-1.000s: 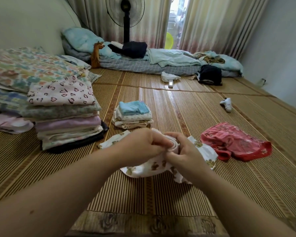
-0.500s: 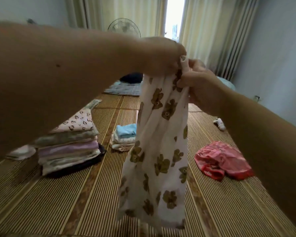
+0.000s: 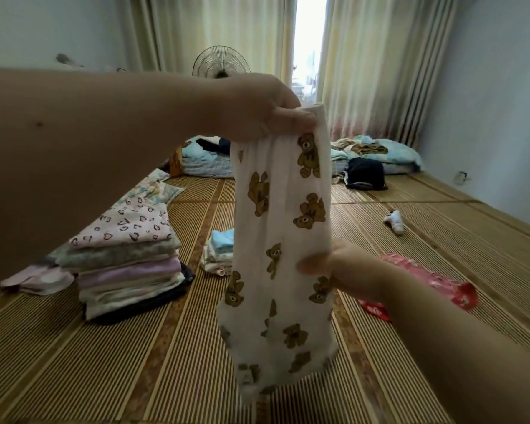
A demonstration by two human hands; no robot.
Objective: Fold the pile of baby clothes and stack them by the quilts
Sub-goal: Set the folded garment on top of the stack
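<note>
Two hands are working one piece. The left hand is gripping the top edge of the bear-print garment w/ curled fingers, holding it up so it's hanging full length over the near-middle of the floor mat. Can't tell whether the hem is touching the mat. The right hand is lying against the cloth's right side partway down. It's blurred, so can't tell if it's pinching or just resting flat on the fabric.

Step, as I'm reading it: straightening this piece out before folding. Next move is prob. calling for the right hand to be getting a sure hold on a side or the hem, then both hands laying the piece flat on the mat & folding it small.

Folded baby clothes are sitting in a low stack toward the mat's middle, near the quilts piled at the left edge, which is likely where this one is going. A red garment is lying unfolded toward the right edge, so work is remaining.
</note>
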